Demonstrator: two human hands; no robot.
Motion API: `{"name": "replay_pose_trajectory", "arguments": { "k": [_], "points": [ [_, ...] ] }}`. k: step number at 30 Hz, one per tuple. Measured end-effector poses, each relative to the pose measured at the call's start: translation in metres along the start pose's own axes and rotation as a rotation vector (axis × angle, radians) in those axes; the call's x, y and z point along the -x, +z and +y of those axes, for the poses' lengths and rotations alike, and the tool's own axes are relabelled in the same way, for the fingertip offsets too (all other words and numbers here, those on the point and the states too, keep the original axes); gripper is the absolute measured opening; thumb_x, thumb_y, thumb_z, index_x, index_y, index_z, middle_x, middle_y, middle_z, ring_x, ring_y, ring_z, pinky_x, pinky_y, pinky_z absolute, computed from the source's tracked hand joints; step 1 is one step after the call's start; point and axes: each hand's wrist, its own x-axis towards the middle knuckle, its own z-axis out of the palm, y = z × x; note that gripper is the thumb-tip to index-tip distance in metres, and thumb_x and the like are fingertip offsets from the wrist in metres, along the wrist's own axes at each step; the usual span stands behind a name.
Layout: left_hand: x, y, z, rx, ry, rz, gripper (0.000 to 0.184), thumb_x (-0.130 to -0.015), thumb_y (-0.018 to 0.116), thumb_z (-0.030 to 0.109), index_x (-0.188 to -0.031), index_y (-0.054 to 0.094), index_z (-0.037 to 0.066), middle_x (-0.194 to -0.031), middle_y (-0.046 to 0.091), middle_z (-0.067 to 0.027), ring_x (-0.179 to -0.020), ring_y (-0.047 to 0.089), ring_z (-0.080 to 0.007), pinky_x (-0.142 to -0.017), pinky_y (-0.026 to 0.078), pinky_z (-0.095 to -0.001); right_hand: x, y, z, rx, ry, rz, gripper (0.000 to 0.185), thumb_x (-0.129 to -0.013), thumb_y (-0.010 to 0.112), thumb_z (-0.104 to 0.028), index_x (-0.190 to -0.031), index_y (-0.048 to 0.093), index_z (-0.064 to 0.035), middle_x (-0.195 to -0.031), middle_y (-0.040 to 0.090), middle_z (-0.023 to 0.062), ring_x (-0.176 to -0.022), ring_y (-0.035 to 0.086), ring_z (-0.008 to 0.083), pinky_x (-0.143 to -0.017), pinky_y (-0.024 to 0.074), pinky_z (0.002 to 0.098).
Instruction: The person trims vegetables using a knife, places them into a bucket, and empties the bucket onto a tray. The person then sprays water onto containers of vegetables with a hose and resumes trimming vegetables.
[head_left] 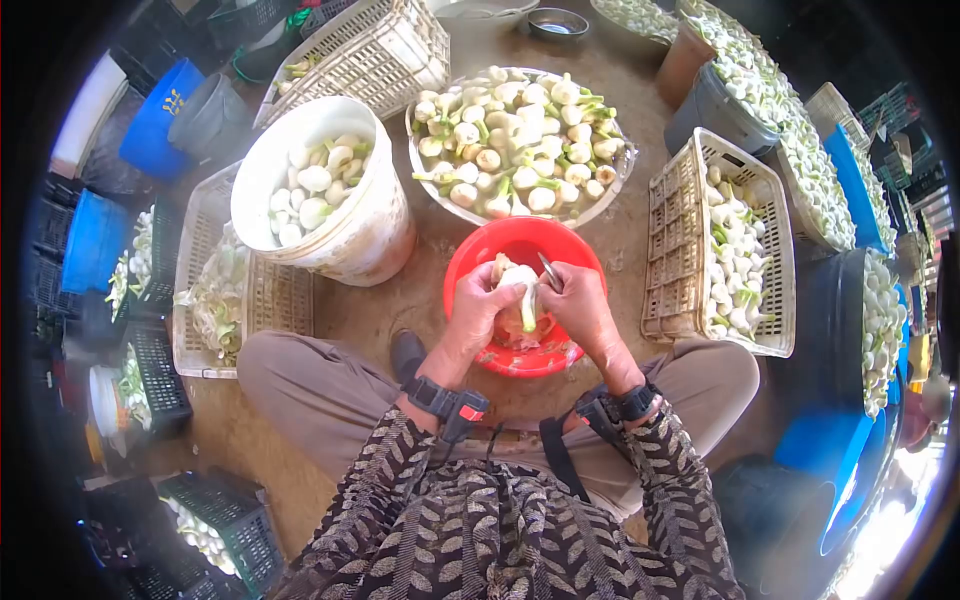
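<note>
Over the red basin (462, 262), my left hand (480, 303) is closed around a white garlic bulb (516, 277) with a short green stem pointing down. Beside it, my right hand (578, 308) grips a small knife (549, 270), its short blade showing above the thumb, close to the bulb. Peel scraps lie in the bottom of the basin. Just beyond, a wide tub (626, 168) holds many bulbs with green stems, apparently in water. To the left, a white bucket (340, 245) contains trimmed bulbs.
At right stands a plastic crate (668, 250) of white bulbs. A crate (290, 300) with papery peelings is at left, partly behind the bucket. Another crate (400, 60) leans at the back, near a metal bowl (558, 22). More filled containers line both sides.
</note>
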Motion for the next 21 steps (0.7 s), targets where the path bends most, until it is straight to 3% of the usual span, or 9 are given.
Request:
{"name": "replay_pose_trajectory", "arguments": {
  "k": [3, 5, 8, 10, 12, 15, 18, 19, 21],
  "points": [
    [0.003, -0.002, 0.002, 0.072, 0.019, 0.017, 0.027, -0.079, 0.063, 0.005, -0.105, 0.057, 0.0, -0.095, 0.063, -0.006, -0.081, 0.061, -0.0111, -0.074, 0.05, -0.0241, 0.002, 0.001, -0.007, 0.266, -0.069, 0.084, 0.014, -0.078, 0.059, -0.005, -0.067, 0.052, 0.0022, -0.053, 0.047, 0.0072, -0.05, 0.047, 0.0104, -0.048, 0.0395, 0.0283],
    [0.005, -0.003, 0.016, 0.29, 0.009, -0.057, 0.027, -0.079, 0.064, 0.008, -0.103, 0.056, 0.0, -0.097, 0.062, -0.0072, -0.085, 0.061, -0.0131, -0.077, 0.049, -0.0254, -0.003, 0.001, 0.016, 0.205, 0.089, 0.145, 0.017, -0.075, 0.063, -0.011, -0.068, 0.055, 0.0029, -0.065, 0.055, 0.0248, -0.061, 0.055, 0.0394, -0.054, 0.0422, 0.0406],
    [0.001, 0.0, 0.02, 0.448, 0.055, -0.051, 0.028, -0.079, 0.065, 0.01, -0.103, 0.055, 0.001, -0.102, 0.061, -0.0083, -0.092, 0.059, -0.0155, -0.082, 0.047, -0.0278, -0.004, 0.009, 0.068, 0.341, -0.007, 0.01, 0.019, -0.076, 0.065, -0.014, -0.073, 0.057, 0.0032, -0.068, 0.056, 0.0255, -0.063, 0.055, 0.0399, -0.055, 0.043, 0.0405],
    [-0.01, -0.021, 0.006, 0.472, 0.031, -0.078, 0.03, -0.079, 0.065, 0.009, -0.106, 0.054, 0.0, -0.107, 0.06, -0.0084, -0.098, 0.057, -0.0165, -0.085, 0.046, -0.0299, -0.008, 0.01, 0.064, 0.429, -0.095, 0.06, 0.02, -0.079, 0.064, -0.015, -0.078, 0.058, 0.0032, -0.066, 0.058, 0.0203, -0.059, 0.058, 0.0306, -0.055, 0.0445, 0.038],
    [-0.008, -0.018, 0.005, 0.378, 0.04, -0.033, 0.028, -0.079, 0.065, 0.007, -0.105, 0.055, 0.001, -0.105, 0.06, -0.0086, -0.097, 0.058, -0.0162, -0.085, 0.047, -0.0297, -0.006, 0.005, 0.035, -0.12, 0.163, 0.087, 0.019, -0.08, 0.064, -0.015, -0.082, 0.057, 0.0031, -0.063, 0.058, 0.0114, -0.055, 0.057, 0.0169, -0.053, 0.0451, 0.0337],
    [-0.004, -0.006, 0.005, 0.287, 0.03, 0.018, 0.022, -0.079, 0.065, 0.004, -0.1, 0.057, 0.003, -0.096, 0.061, -0.0046, -0.086, 0.06, -0.0125, -0.078, 0.049, -0.0253, -0.003, -0.002, -0.009, -0.252, 0.226, -0.015, 0.017, -0.079, 0.064, -0.013, -0.078, 0.057, 0.0026, -0.06, 0.055, 0.0047, -0.054, 0.053, 0.0087, -0.05, 0.0439, 0.0304],
    [-0.001, 0.0, 0.005, 0.071, 0.071, 0.028, 0.032, -0.077, 0.064, 0.003, -0.108, 0.056, -0.001, -0.099, 0.061, -0.0056, -0.088, 0.06, -0.0129, -0.08, 0.049, -0.0262, -0.005, 0.003, -0.011, -0.148, 0.201, 0.041, 0.017, -0.075, 0.065, -0.011, -0.073, 0.056, 0.0026, -0.058, 0.055, 0.0073, -0.051, 0.052, 0.0105, -0.049, 0.043, 0.03],
    [0.0, -0.001, 0.004, 0.072, 0.066, 0.032, 0.032, -0.077, 0.064, 0.003, -0.108, 0.056, -0.001, -0.099, 0.061, -0.0056, -0.088, 0.06, -0.0129, -0.08, 0.049, -0.0262, -0.007, 0.004, -0.003, -0.021, 0.111, 0.058, 0.017, -0.074, 0.064, -0.012, -0.069, 0.056, 0.0029, -0.058, 0.056, 0.0136, -0.051, 0.056, 0.0191, -0.051, 0.0444, 0.0344],
    [0.001, -0.006, 0.002, -0.146, 0.077, 0.013, 0.038, -0.077, 0.063, 0.004, -0.113, 0.054, -0.003, -0.102, 0.061, -0.0071, -0.09, 0.06, -0.0138, -0.082, 0.049, -0.027, -0.011, 0.005, -0.002, 0.155, 0.039, 0.046, 0.014, -0.074, 0.062, -0.009, -0.07, 0.057, 0.0026, -0.057, 0.056, 0.008, -0.053, 0.054, 0.0143, -0.05, 0.0435, 0.0303]
  ]
}}
